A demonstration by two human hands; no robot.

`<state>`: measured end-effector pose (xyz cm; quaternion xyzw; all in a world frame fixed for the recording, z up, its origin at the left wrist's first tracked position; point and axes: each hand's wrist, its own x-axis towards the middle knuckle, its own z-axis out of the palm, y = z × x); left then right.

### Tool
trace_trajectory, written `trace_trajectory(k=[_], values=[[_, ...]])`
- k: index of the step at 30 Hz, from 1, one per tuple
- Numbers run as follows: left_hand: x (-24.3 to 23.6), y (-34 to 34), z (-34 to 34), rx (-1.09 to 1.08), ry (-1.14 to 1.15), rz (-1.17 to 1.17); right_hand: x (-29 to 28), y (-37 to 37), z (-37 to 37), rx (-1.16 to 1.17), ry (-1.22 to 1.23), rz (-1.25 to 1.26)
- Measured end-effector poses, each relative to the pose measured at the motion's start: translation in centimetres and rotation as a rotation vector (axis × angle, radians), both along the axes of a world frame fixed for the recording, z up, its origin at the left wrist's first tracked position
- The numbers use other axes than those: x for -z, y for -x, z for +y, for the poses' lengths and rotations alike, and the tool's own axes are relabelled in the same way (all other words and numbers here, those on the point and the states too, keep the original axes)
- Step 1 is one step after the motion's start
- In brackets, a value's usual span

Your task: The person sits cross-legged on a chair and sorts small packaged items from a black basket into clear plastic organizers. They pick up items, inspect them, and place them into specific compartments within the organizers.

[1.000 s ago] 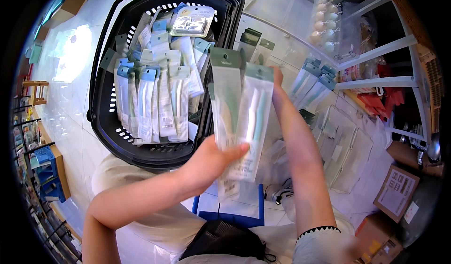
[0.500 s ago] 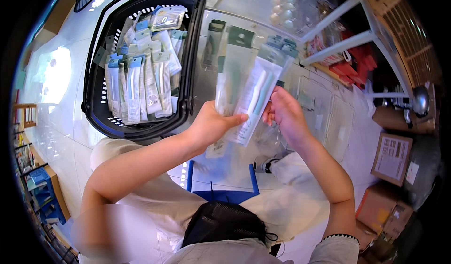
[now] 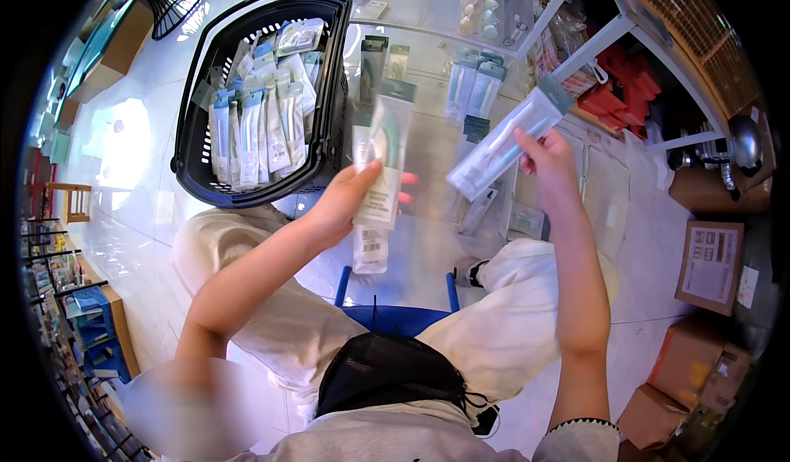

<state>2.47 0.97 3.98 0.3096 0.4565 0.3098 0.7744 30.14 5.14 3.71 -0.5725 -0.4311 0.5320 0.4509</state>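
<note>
My left hand (image 3: 344,201) grips two clear hang-tab packets, thumb on top and fingers behind. The front packet (image 3: 380,195) has a dark green header and a pale, curved green item inside. Part of a second packet (image 3: 370,252) shows below and behind it. Out to the right, my right hand (image 3: 547,157) pinches a slim packet (image 3: 481,170) by its edge; it is tilted, with its green header toward the upper right. White and pale blue sticks show through its film, but their kind is unclear. The two hands are apart, above a clear plastic surface.
To the left stands a black basket (image 3: 191,129) holding many similar packets. Packet groups (image 3: 473,88) lie on the clear surface ahead, near an egg-like set of white balls (image 3: 481,5). A white metal rack (image 3: 592,46) and cardboard boxes (image 3: 712,264) border the right side.
My right hand has moved up and right, carrying one slim packet away from those in my left hand. My left hand has shifted slightly left with its packets.
</note>
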Motion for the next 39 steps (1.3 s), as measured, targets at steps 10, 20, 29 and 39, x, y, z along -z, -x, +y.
trace_trajectory(k=[10, 20, 29, 39], values=[[-4.4, 4.3, 5.2, -0.325, -0.261, 0.081, 6.4, 4.9, 11.7, -0.169, 0.033, -0.148], [-5.9, 7.0, 9.1, -0.495, -0.175, 0.139, 27.7, 9.6, 26.5, 0.097, 0.099, -0.588], [-4.7, 8.5, 11.5, -0.497, -0.062, 0.138, 30.4, 11.2, 27.5, 0.060, 0.225, -0.654], [-4.5, 8.3, 11.7, -0.478, -0.039, 0.137, 27.4, 12.3, 26.3, 0.093, 0.241, -0.908]])
